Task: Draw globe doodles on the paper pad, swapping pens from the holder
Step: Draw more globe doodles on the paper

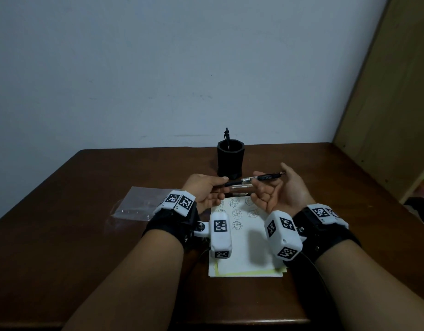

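Observation:
A black pen [266,177] lies level in the air above the top of the paper pad [246,254]. My right hand [280,192] pinches its barrel, palm turned up. My left hand [206,189] pinches the pen's dark tip end, which may be its cap. A clear pen [241,186] shows just under the black one, and I cannot tell which hand holds it. The pad carries several scribbled globe doodles [237,213]. Behind the hands stands the black pen holder [230,157], one dark pen [227,137] sticking out of it.
A clear plastic bag [137,204] lies on the brown table [86,235] left of the pad. A wooden cabinet side [392,103] rises at the right edge. A pale wall stands behind the table. White tracker boxes are strapped on both wrists.

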Demonstrator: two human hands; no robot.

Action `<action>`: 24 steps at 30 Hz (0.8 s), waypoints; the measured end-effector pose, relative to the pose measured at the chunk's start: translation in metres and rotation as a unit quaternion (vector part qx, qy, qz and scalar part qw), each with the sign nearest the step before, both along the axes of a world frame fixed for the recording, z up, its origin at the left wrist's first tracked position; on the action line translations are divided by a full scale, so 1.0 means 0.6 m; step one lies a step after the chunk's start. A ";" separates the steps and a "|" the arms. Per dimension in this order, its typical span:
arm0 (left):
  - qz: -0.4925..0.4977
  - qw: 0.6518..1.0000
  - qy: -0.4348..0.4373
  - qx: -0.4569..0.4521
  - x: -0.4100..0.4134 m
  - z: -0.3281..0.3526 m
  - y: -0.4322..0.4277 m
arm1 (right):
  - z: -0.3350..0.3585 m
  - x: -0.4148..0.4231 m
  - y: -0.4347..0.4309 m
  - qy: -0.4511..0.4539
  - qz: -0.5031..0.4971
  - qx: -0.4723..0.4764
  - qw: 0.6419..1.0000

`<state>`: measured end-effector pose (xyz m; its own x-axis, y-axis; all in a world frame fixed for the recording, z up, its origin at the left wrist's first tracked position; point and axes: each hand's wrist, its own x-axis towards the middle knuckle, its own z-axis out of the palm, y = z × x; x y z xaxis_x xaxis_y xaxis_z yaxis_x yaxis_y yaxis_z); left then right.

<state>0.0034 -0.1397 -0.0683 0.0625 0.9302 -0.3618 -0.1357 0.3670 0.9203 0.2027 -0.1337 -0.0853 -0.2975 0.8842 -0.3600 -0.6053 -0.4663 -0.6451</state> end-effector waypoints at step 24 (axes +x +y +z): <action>-0.032 0.920 0.382 0.078 -0.003 -0.010 0.079 | 0.007 -0.005 0.092 -0.702 0.075 0.216 0.675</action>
<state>0.0016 -0.0922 -0.0741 -0.0972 0.9779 -0.1852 0.5898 0.2065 0.7807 0.1996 -0.0783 -0.0809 -0.0300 0.9947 -0.0988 0.7760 -0.0391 -0.6296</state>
